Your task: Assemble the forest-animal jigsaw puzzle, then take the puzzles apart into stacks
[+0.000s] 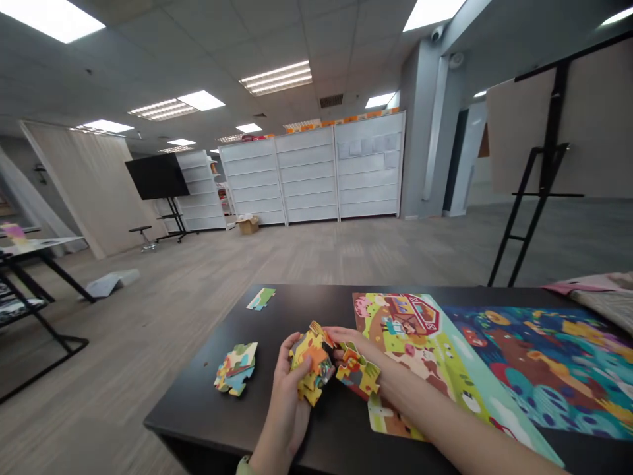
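Observation:
Above the dark table, my left hand (291, 382) is closed around a stack of jigsaw puzzle pieces (311, 363), its thumb lying across the top one. My right hand (353, 340) reaches in from the right, fingers curled at the far side of the stack and partly hidden behind it. More puzzle pieces (357, 371), yellow and orange, show just below the right palm; whether they are held or lying cannot be made out. Left of my hands, a small pile of puzzle pieces (236, 369) rests on the table. One loose green piece (261, 299) lies near the far left edge.
A farm picture sheet (445, 369) lies partly under my right forearm. Beside it is a dark blue animal picture sheet (548, 369). Folded fabric (598, 297) sits at the right edge. Beyond the table (198, 422) stand white shelves (306, 175) and a black easel stand (534, 191).

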The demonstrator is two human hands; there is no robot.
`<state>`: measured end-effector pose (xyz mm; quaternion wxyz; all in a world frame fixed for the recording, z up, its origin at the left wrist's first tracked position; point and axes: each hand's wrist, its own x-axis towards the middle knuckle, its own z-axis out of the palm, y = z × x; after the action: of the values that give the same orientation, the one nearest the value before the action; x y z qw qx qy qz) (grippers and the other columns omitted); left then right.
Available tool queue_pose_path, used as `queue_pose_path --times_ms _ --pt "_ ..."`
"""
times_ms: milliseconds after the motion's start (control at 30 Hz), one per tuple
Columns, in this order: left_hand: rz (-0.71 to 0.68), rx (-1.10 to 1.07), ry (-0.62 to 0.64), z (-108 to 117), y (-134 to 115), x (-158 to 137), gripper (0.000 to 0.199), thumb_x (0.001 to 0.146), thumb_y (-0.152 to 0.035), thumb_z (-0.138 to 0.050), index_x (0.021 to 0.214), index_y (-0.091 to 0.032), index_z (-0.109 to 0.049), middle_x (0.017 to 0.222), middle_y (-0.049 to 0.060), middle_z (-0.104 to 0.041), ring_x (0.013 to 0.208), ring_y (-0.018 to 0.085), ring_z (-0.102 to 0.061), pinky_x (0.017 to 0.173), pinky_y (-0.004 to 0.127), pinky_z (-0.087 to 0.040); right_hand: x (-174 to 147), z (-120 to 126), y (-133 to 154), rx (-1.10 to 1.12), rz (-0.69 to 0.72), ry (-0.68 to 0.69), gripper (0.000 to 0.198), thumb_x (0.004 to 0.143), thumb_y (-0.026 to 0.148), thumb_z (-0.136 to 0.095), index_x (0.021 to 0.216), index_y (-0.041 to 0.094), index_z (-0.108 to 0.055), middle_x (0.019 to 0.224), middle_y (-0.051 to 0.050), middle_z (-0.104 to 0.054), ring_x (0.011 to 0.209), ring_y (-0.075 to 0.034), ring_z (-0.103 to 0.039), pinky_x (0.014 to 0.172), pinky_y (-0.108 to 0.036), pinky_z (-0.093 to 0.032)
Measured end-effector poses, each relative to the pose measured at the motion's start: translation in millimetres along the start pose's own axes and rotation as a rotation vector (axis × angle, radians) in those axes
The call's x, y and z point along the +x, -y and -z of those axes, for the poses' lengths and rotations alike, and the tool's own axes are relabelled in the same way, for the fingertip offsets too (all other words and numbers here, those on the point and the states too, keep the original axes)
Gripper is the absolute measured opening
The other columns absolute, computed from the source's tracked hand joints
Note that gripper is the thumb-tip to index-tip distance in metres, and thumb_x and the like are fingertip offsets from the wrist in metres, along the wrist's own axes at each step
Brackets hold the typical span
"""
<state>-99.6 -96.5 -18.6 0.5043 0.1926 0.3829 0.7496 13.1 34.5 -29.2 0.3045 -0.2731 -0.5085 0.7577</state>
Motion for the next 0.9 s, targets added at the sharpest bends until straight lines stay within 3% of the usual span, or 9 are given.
queue_pose_path --times_ms 233,333,433,500,667,800,900 --pt "-0.066 -0.040 -0.090 1.7 6.5 7.1 0.067 0.074 -0.022 -0.082 0.131 -0.030 -0.048 0.129 0.008 -0.062 0.107 0.025 -0.069 0.087 0.033 -0.058 5.1 8.2 4.7 -0.080 0.042 -0.068 0.044 0.061 0.050 -0.081 0.090 0.021 -0.066 0.051 0.008 -0.052 0.041 -0.009 -0.045 0.042 -0.022 -0.034" --pt "-0.069 -0.027 -0.102 1.7 10.9 11.2 0.065 0.075 -0.032 -0.083 0.130 -0.027 -0.048 0.128 0.011 -0.062 0.109 0.027 -0.068 0.087 0.032 -0.057 3.4 -1.6 -0.7 -0.167 0.085 -0.086 0.042 0.058 0.051 -0.083 0.080 0.020 -0.065 0.052 0.006 -0.057 0.042 -0.010 -0.047 0.043 -0.024 -0.035" --pt "-0.137 0.062 -0.088 3.2 17.0 15.3 0.069 0.070 -0.030 -0.086 0.128 -0.025 -0.048 0.125 0.011 -0.062 0.106 0.025 -0.068 0.086 0.032 -0.056 1.3 -11.1 -6.9 -0.248 0.170 -0.132 0.038 0.056 0.047 -0.084 0.074 0.019 -0.067 0.060 0.003 -0.064 0.054 -0.012 -0.056 0.054 -0.025 -0.042" --pt "-0.196 0.115 -0.091 4.6 20.4 17.1 0.068 0.071 -0.027 -0.084 0.128 -0.025 -0.048 0.123 0.010 -0.062 0.101 0.023 -0.068 0.085 0.031 -0.056 1.7 -12.2 -8.4 -0.295 0.230 -0.195 0.035 0.061 0.049 -0.080 0.076 0.019 -0.068 0.066 0.001 -0.066 0.060 -0.013 -0.058 0.058 -0.025 -0.044" --pt "-0.212 0.150 -0.126 5.7 19.5 13.3 0.067 0.075 -0.023 -0.074 0.136 -0.028 -0.045 0.122 0.008 -0.062 0.098 0.021 -0.069 0.083 0.029 -0.055 6.4 3.8 -0.4 -0.383 0.302 -0.395 0.040 0.076 0.060 -0.060 0.081 0.020 -0.066 0.067 0.001 -0.063 0.049 -0.012 -0.050 0.049 -0.026 -0.037" --pt "-0.221 0.195 -0.112 5.1 17.4 8.7 0.065 0.076 -0.023 -0.073 0.135 -0.028 -0.047 0.125 0.008 -0.061 0.102 0.021 -0.067 0.085 0.028 -0.053 6.8 21.9 20.4 -0.442 0.396 -0.551 0.045 0.080 0.064 -0.055 0.084 0.020 -0.063 0.069 0.000 -0.060 0.058 -0.015 -0.054 0.055 -0.026 -0.039" --pt "-0.218 0.176 -0.121 3.4 17.7 7.4 0.064 0.074 -0.023 -0.074 0.133 -0.026 -0.048 0.120 0.008 -0.064 0.099 0.021 -0.068 0.084 0.029 -0.054 -1.4 25.2 36.8 -0.484 0.444 -0.558 0.044 0.085 0.064 -0.051 0.085 0.021 -0.061 0.066 0.001 -0.058 0.058 -0.015 -0.053 0.056 -0.027 -0.039"
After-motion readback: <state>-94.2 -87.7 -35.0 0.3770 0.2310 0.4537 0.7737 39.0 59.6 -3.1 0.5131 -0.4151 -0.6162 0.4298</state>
